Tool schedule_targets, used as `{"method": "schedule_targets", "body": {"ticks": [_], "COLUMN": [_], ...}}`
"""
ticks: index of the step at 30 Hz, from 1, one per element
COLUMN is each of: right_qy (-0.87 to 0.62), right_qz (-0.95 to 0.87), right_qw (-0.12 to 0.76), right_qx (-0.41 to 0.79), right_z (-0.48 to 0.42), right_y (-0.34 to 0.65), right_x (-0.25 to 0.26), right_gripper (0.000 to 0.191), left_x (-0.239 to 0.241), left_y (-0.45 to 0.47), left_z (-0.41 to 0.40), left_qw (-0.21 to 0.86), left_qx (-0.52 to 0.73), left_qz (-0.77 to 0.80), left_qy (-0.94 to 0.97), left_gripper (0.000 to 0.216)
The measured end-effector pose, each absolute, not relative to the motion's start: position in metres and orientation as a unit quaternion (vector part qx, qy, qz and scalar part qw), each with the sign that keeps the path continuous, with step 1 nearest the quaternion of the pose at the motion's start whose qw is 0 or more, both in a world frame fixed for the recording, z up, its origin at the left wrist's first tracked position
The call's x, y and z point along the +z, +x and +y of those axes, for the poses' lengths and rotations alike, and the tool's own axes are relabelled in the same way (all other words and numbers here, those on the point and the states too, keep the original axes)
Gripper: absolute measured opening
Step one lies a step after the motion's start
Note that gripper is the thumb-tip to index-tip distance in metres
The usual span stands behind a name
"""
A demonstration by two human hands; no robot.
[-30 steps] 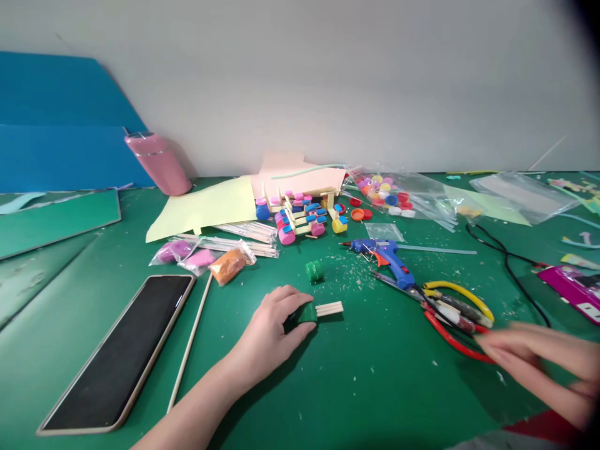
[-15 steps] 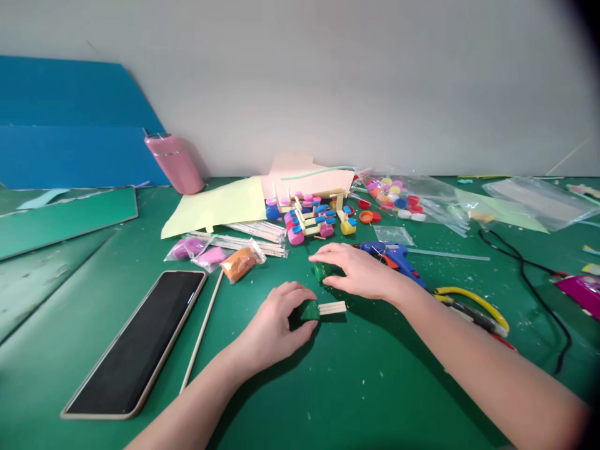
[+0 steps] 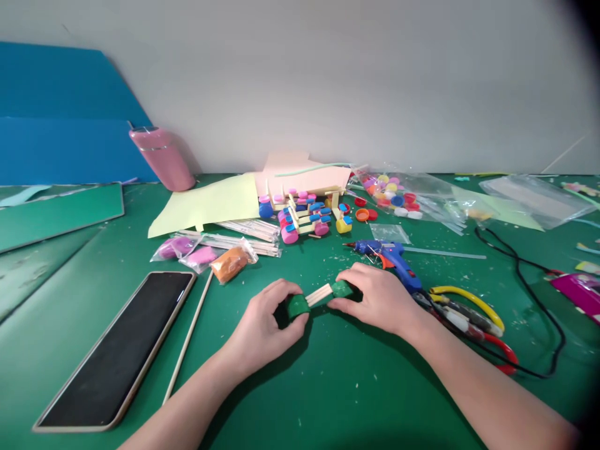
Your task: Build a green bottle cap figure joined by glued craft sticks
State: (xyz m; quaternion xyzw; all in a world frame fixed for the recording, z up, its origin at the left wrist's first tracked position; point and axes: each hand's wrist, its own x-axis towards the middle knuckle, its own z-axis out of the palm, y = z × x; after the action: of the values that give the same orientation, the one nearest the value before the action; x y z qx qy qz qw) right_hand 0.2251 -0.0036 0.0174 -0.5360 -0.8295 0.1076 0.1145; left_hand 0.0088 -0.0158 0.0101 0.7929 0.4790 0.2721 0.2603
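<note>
My left hand (image 3: 276,315) is closed on a green bottle cap (image 3: 298,306), thumb and fingers on either side of it. Short pale wooden sticks (image 3: 319,294) run from this cap toward a second green cap (image 3: 342,289). That second piece is pinched in my right hand (image 3: 375,297), at the far end of the sticks. Whether the sticks enter it or only touch it, I cannot tell. A blue glue gun (image 3: 391,253) lies just beyond my right hand. Left of my left hand rests a long thin wooden stick (image 3: 190,337).
A phone (image 3: 119,350) lies at the left. Clay packets (image 3: 229,262), small cap-and-stick models (image 3: 304,219) and a bag of coloured caps (image 3: 396,194) sit farther back. Pliers (image 3: 469,312) and a black cord (image 3: 539,300) are at the right. A pink tumbler (image 3: 164,159) stands by the wall.
My right hand has come down and nearer with its green cap, to the sticks' free end. The sticks now tilt up to the right. The view has shifted slightly.
</note>
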Motion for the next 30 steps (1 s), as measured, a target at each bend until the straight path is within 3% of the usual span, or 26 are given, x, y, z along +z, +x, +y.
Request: {"method": "schedule_targets", "body": {"ticks": [10, 16, 24, 27, 30], "right_qy": [-0.536, -0.513, -0.536, -0.526, -0.482], "right_qz": [-0.816, -0.812, -0.778, -0.749, -0.674], "right_qw": [0.165, 0.191, 0.239, 0.270, 0.330], "right_qx": [0.143, 0.202, 0.225, 0.300, 0.451], "right_z": [-0.0075, -0.0077, -0.0088, -0.0087, -0.0077], "right_y": [0.2274, 0.2268, 0.2262, 0.2268, 0.2275], "right_x": [0.0140, 0.0141, 0.0175, 0.0164, 0.0136], "right_gripper": [0.047, 0.027, 0.023, 0.023, 0.025], "left_x": [0.0090, 0.0096, 0.0102, 0.0092, 0.0091], "left_y": [0.0095, 0.0093, 0.0096, 0.0090, 0.0083], "left_z": [-0.0143, -0.0139, -0.0136, -0.0136, -0.0134], "left_qw": [0.252, 0.242, 0.238, 0.235, 0.229], "left_qx": [0.276, 0.276, 0.273, 0.283, 0.294], "left_qz": [0.488, 0.492, 0.496, 0.494, 0.495], "left_qy": [0.789, 0.789, 0.789, 0.788, 0.785], "left_gripper": [0.018, 0.017, 0.016, 0.016, 0.016]}}
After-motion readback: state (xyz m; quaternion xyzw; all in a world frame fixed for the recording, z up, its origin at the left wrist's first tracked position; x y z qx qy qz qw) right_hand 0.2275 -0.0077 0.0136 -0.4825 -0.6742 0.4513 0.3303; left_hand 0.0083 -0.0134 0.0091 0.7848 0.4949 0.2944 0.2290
